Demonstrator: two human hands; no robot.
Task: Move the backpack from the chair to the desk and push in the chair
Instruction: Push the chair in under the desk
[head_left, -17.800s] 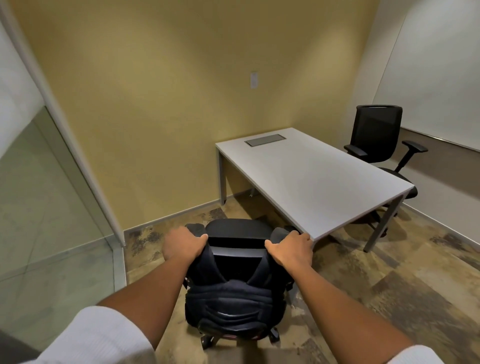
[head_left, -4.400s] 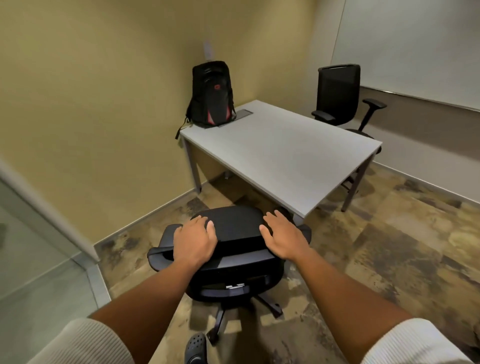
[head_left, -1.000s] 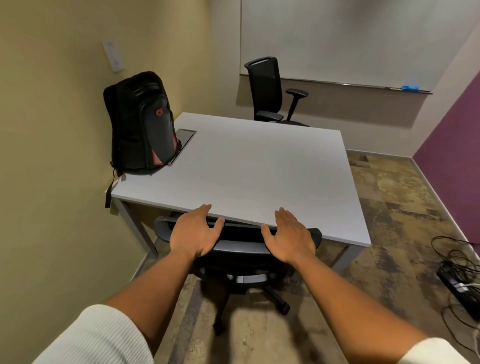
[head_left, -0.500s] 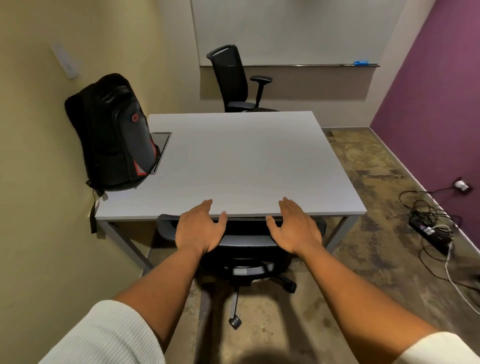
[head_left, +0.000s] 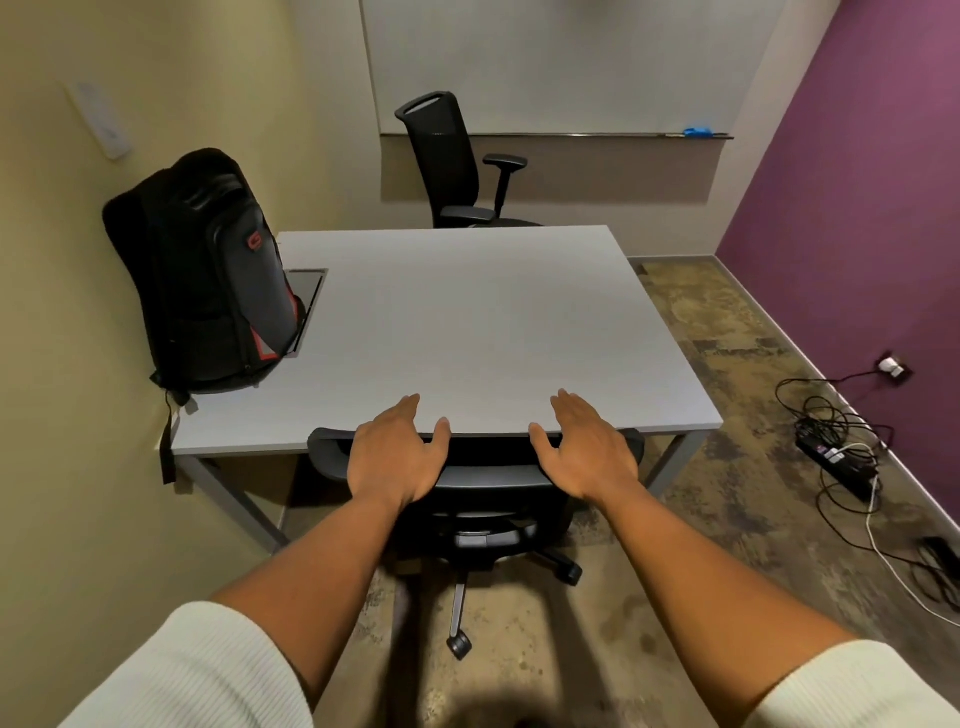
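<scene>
The black backpack (head_left: 208, 280) with red trim stands upright on the left end of the grey desk (head_left: 467, 322), leaning against the yellow wall. The black office chair (head_left: 488, 499) is tucked under the desk's near edge; only its backrest top, armrests and wheeled base show. My left hand (head_left: 395, 452) and my right hand (head_left: 587, 452) lie flat, fingers spread, over the top of the backrest, fingertips reaching the desk edge. Neither hand grips anything.
A second black chair (head_left: 452, 161) stands behind the desk below a whiteboard (head_left: 571, 62). A power strip (head_left: 836, 467) with tangled cables lies on the floor at the right, by the purple wall. A cable hatch (head_left: 309, 296) is set into the desk beside the backpack.
The view has swung to face the desk squarely. The chair has slid a little further under the desk with both hands still on its backrest.
</scene>
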